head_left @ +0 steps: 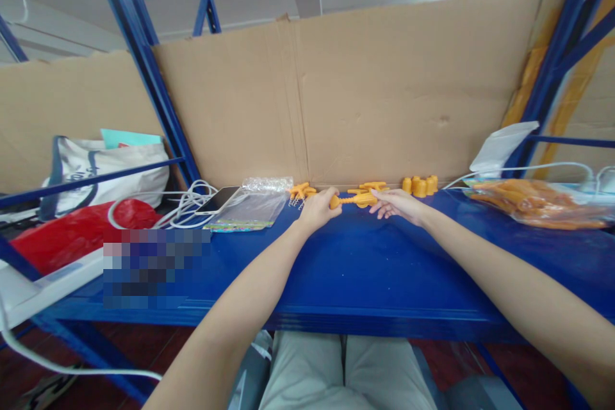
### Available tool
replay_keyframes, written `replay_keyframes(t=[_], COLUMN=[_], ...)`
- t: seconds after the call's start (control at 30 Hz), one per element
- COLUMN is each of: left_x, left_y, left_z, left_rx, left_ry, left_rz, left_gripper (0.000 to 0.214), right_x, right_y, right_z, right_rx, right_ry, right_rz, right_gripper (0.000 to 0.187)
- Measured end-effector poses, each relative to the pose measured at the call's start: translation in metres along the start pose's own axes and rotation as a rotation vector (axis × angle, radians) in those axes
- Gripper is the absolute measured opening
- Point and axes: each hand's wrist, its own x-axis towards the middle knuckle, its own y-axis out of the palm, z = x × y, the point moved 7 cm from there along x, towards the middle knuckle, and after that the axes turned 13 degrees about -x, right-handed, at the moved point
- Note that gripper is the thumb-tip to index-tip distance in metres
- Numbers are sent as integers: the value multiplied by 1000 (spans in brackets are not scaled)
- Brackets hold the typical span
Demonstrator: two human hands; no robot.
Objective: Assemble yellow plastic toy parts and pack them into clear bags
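Observation:
An orange plastic part with a narrow ribbed shaft [353,200] spans the gap between my two hands, above the blue shelf top [355,262]. My left hand [319,210] is closed round its rounded left end. At its wider right end, my right hand [402,204] grips it between thumb and forefinger, the other fingers loosely curled below. Just left of my left hand lie orange T-shaped handles with metal spirals [300,191], like corkscrews. More orange handle pieces [373,186] rest behind the held part. Several orange cylindrical pieces [420,186] stand beyond my right hand.
Cardboard [375,90] walls off the back. To the left are clear plastic bags [254,208], a phone [220,200], white cables [185,208], a red bag [91,230] and a canvas bag [110,170]. A plastic bag of orange parts [533,202] lies right.

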Motion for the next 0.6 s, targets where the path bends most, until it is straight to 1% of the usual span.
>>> replay_keyframes(t=[0.17, 0.33, 0.4, 0.5, 0.6], left_x=[0, 0, 0, 0, 0], left_y=[0, 0, 1, 3, 5], left_z=[0, 1, 2, 2, 1], left_rx=[-6, -11, -8, -11, -41], left_ry=[5, -9, -14, -14, 7], left_rz=[-4, -2, -2, -9, -11], left_gripper=[24, 26, 25, 25, 36], right_x=[-1, -2, -2, -4, -4], right_y=[1, 4, 6, 10, 9], right_z=[2, 0, 0, 3, 6], right_rx=[-20, 21, 72, 218, 356], right_ry=[-6, 44, 75, 122, 137], right_rz=[-8, -21, -26, -40, -83], right_gripper=[43, 39, 35, 28, 23])
